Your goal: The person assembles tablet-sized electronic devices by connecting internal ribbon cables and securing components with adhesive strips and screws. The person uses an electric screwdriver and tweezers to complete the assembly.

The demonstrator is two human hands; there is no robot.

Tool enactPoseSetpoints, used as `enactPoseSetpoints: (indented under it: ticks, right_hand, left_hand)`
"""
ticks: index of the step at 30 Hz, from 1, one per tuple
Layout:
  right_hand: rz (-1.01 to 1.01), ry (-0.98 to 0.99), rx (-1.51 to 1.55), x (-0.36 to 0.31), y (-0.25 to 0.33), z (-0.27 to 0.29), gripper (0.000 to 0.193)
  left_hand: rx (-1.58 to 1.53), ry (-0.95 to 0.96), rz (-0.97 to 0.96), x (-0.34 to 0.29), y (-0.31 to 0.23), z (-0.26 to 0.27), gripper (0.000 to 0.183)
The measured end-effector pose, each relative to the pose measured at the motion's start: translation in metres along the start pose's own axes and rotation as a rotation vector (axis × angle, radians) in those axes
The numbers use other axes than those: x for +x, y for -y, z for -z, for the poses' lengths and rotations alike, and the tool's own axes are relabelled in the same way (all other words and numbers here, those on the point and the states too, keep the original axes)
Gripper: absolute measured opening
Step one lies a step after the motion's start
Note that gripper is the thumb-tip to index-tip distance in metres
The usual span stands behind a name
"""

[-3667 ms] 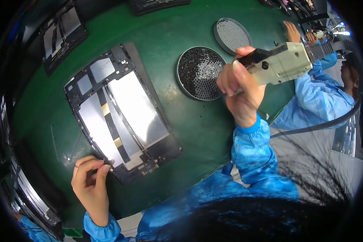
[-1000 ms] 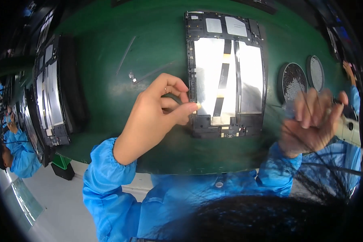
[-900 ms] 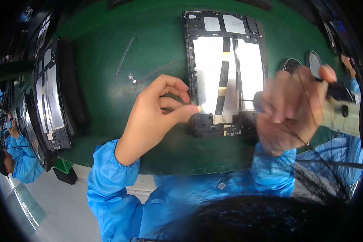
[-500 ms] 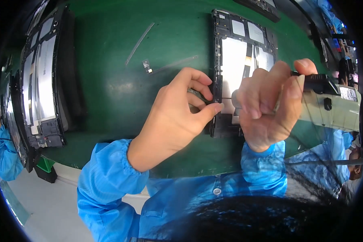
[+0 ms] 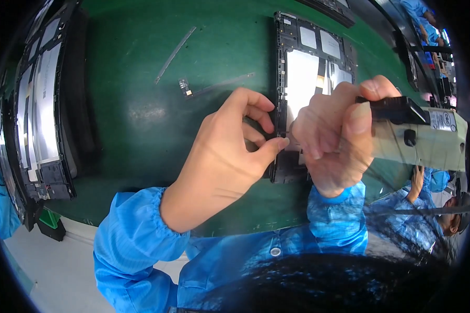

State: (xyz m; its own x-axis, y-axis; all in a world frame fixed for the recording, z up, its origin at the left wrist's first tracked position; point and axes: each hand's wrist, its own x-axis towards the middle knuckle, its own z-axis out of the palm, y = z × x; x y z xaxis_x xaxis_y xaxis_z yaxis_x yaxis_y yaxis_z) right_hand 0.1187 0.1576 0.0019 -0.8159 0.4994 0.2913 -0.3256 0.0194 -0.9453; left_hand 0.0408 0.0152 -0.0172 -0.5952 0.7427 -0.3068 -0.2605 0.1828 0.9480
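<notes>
Device (image 5: 304, 73) on the green table (image 5: 125, 151), right of centre, long edges running away from the person. Left edge in plain sight; lower right part hidden behind the right hand (image 5: 337, 138). That hand is closed around a pale driver (image 5: 394, 146), fingers wrapped, held over the device; tip not visible, contact cannot be told. Left hand (image 5: 219, 146) at the device's left edge, thumb tip on or just beside it, fingers curled. Whether it grips the edge, cannot tell.

Room: a broad stretch of tabletop between the device and a second device (image 5: 47, 99) at far left. In it, a thin strip (image 5: 175, 55) and, near the left hand, a small board with a tail (image 5: 219, 85). Table's near edge close below the device, coat (image 5: 235, 266) just beyond.

Containers: green-and-black bin (image 5: 49, 219) past the table edge, lower left; contents cannot be made out.
</notes>
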Motion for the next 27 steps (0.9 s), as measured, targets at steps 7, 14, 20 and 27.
enactPoseSetpoints:
  ticks: [7, 14, 20, 27]
  right_hand:
    - [0.005, -0.006, -0.020, 0.000, -0.002, -0.002, 0.030]
    - [0.041, 0.012, -0.018, 0.002, -0.005, -0.004, 0.029]
    - [0.038, 0.017, -0.009, 0.003, -0.005, -0.004, 0.028]
    - [-0.037, -0.028, 0.009, 0.003, -0.001, -0.013, 0.026]
  left_hand:
    - [0.015, 0.037, 0.028, 0.000, 0.000, 0.000, 0.046]
    - [0.019, 0.022, 0.003, 0.000, 0.004, -0.001, 0.047]
    - [0.008, -0.038, -0.082, 0.001, 0.010, -0.003, 0.040]
    - [0.017, -0.005, -0.038, 0.000, 0.006, 0.000, 0.044]
